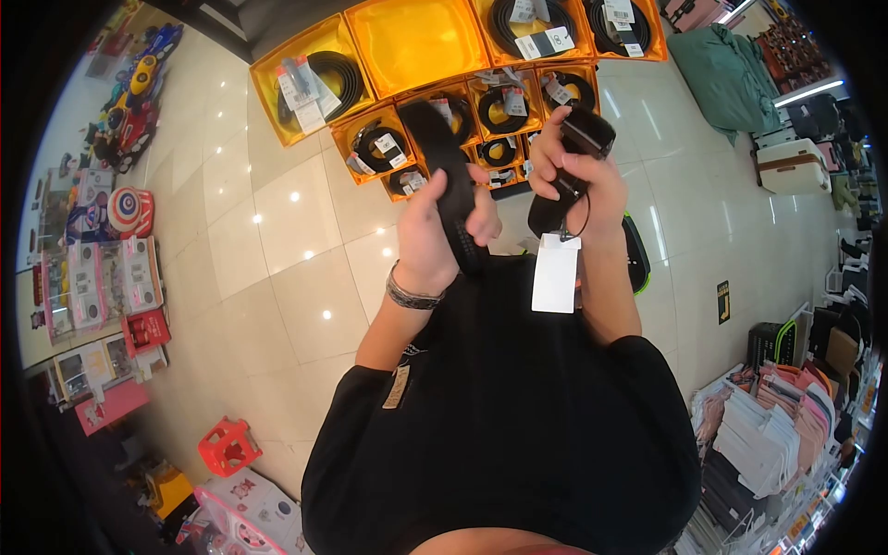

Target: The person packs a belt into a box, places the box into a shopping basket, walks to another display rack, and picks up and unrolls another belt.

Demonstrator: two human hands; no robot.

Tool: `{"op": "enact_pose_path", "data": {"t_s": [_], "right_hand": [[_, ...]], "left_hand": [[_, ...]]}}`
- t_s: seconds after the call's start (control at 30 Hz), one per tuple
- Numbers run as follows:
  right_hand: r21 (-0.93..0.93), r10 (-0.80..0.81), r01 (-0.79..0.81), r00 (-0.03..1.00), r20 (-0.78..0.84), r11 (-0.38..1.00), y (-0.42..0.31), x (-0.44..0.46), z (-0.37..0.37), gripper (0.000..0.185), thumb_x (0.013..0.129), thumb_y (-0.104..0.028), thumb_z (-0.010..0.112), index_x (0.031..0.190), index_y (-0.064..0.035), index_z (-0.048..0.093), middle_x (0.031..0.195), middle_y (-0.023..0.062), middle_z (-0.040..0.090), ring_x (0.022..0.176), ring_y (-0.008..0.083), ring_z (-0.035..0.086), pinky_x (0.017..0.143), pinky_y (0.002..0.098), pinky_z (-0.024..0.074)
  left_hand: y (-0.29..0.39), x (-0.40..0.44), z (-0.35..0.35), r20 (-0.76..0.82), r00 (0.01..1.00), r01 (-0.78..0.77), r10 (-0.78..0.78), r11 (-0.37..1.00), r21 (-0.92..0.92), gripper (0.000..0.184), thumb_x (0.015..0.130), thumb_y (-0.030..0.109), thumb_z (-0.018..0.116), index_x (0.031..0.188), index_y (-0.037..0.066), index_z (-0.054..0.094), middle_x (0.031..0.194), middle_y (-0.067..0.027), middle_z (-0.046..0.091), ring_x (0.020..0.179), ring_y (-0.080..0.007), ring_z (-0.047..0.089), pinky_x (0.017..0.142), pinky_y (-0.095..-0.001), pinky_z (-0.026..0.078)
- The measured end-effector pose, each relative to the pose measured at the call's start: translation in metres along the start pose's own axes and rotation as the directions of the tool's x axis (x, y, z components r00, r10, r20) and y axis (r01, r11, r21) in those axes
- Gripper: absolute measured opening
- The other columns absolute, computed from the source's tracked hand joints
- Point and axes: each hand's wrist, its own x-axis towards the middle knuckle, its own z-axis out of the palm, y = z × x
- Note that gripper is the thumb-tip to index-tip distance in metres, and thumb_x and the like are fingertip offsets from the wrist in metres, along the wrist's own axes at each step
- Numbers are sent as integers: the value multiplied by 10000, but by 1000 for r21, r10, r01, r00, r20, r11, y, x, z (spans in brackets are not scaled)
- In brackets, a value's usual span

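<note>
A black belt strap (444,157) passes through my left hand (435,227), its upper part looping in front of the yellow boxes. A patterned bracelet circles that wrist. My right hand (592,180) is closed around the belt's dark buckle end (586,132), with a short black length hanging below the fingers. From a thin black loop there hangs a blank white tag (555,276). Beyond both hands stand yellow boxes (412,48) with coiled black belts and tags; one box in the top row holds no belt.
Toys and boxed goods (102,277) line the left side. A red stool (229,447) stands on the tiled floor (296,268) at lower left. On the right are a green cloth-covered pile (721,79), a white suitcase (794,166) and stacked folded goods (768,435).
</note>
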Motion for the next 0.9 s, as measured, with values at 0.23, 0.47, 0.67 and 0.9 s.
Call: {"op": "enact_pose_path", "data": {"t_s": [0.23,0.47,0.67,0.9], "right_hand": [[-257,-76,52,994,-81,965,2,1,-3,299,795,13,566,1088,7,505,754,33,490,640,86,429,519,216,346],[-460,76,2,986,150,888,17,-5,-5,438,747,69,630,1157,-11,498,1090,41,554,981,91,531,875,236,417],[-583,133,43,957,256,812,0,-7,11,556,700,-12,627,1228,-36,456,1153,47,511,1072,121,507,946,268,392],[-678,26,76,990,139,731,16,-5,12,647,695,-286,792,1216,-56,485,953,14,486,820,60,454,652,190,372]], "left_hand": [[6,-7,-12,60,998,44,-11,809,-586,301,934,325,392,956,50,512,666,-2,358,605,-142,368,652,-296,326],[21,-13,-15,72,960,-276,272,960,51,225,842,135,465,1034,44,537,723,-25,482,650,-135,461,634,-279,377],[29,-25,-11,87,876,-163,474,123,979,351,708,19,590,1058,-1,558,926,-148,639,864,-268,639,773,-312,487],[32,-33,-13,144,872,-241,468,154,958,432,747,136,643,1139,1,522,1037,-165,572,946,-290,593,847,-335,458]]}}
